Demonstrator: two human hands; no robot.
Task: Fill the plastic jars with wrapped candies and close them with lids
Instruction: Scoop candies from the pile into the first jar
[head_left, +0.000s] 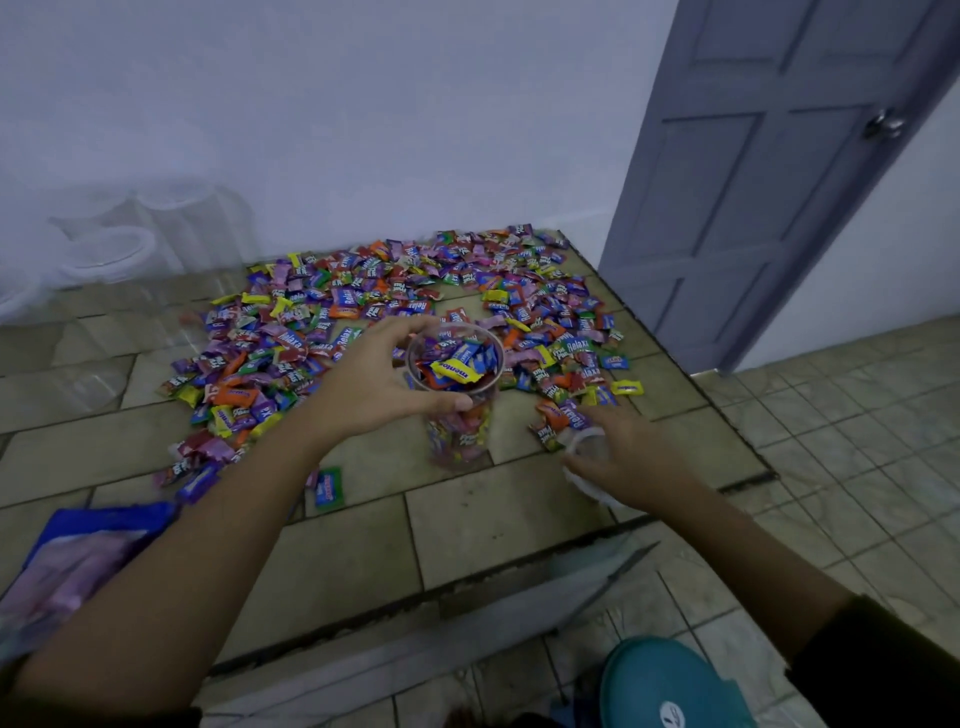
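Note:
A clear plastic jar (460, 415) stands on the tiled platform, filled to its rim with wrapped candies. My left hand (379, 379) grips the jar's rim from the left, thumb on the near side and fingers curled over the far side. My right hand (623, 462) lies to the right of the jar and holds a clear plastic lid (587, 447), which shows under the fingers. A wide heap of wrapped candies (363, 306) in many colours covers the platform behind and beside the jar.
Several clear jars with lids (114, 249) stand at the back left by the wall. A blue and pink candy bag (78, 561) lies at the near left. A grey door (753, 171) is at right. A teal sandal (670, 686) sits on the lower floor.

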